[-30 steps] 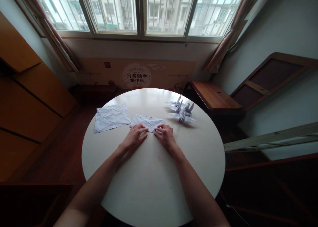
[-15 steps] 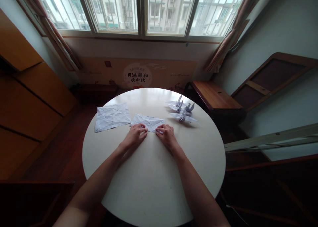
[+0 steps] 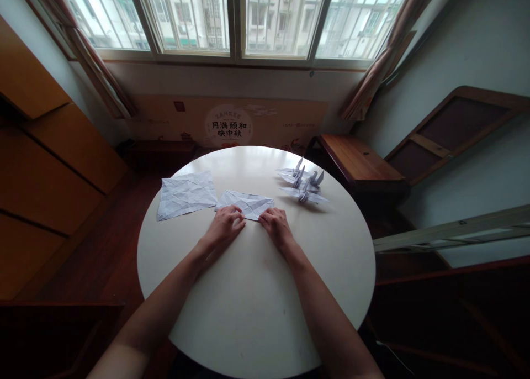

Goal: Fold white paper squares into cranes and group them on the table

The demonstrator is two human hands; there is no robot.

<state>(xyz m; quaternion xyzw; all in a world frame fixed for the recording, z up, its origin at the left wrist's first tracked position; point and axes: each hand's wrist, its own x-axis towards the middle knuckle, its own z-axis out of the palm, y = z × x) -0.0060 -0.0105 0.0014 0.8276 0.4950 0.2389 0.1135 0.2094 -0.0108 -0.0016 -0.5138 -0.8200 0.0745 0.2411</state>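
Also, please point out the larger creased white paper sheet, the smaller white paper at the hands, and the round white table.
Larger creased white paper sheet (image 3: 187, 195): head view, middle of its surface.
Smaller white paper (image 3: 247, 204): head view, visible middle.
Round white table (image 3: 248, 296): head view, bare near part.

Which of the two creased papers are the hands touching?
The smaller paper, between the larger sheet and the paper cranes: the left hand and right hand both have fingers at its near edge. The larger sheet, farther left, is untouched.
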